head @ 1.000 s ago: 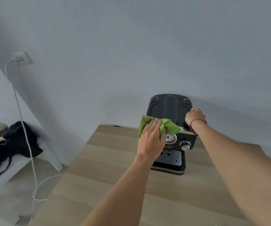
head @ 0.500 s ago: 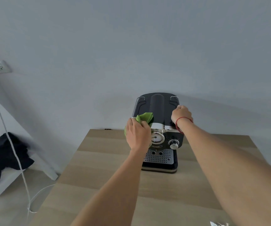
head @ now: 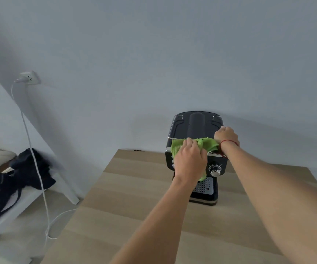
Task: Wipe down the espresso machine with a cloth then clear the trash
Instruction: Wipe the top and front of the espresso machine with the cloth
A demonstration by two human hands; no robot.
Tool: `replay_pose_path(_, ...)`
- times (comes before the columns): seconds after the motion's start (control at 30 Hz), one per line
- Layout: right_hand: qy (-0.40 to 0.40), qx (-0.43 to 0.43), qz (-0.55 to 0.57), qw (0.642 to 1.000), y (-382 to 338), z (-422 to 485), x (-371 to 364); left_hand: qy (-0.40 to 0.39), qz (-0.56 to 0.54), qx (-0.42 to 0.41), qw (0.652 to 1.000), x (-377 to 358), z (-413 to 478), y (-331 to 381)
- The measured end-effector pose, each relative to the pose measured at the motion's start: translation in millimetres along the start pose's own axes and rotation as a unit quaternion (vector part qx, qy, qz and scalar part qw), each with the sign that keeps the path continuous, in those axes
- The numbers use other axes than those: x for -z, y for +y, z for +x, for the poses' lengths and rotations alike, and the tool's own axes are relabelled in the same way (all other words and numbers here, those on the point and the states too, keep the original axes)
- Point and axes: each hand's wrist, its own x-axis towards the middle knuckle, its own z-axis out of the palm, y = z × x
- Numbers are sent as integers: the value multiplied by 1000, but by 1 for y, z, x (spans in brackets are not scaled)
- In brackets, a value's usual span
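left grip (head: 191, 159), clutching one cloth (head: 208, 144), slid across one espresso machine (head: 196, 124); right grip (head: 227, 136) clasps its top.

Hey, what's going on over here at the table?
A person is wiping a black espresso machine on a light wooden table. Their left hand holds a crumpled green cloth against the machine's upper front, while the right hand grips its top right edge to steady it. The wiping is under way.
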Motion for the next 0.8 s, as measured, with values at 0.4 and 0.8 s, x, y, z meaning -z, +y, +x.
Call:
replay_pose_path(0.4,-40,7,4,999,2,8,0,-253,21,48,966,-18,72,-1)
replay_pose_path(0.8,-86,-50,1,995,-21,64,-5,-240,74,10,968,-61,160,-5)
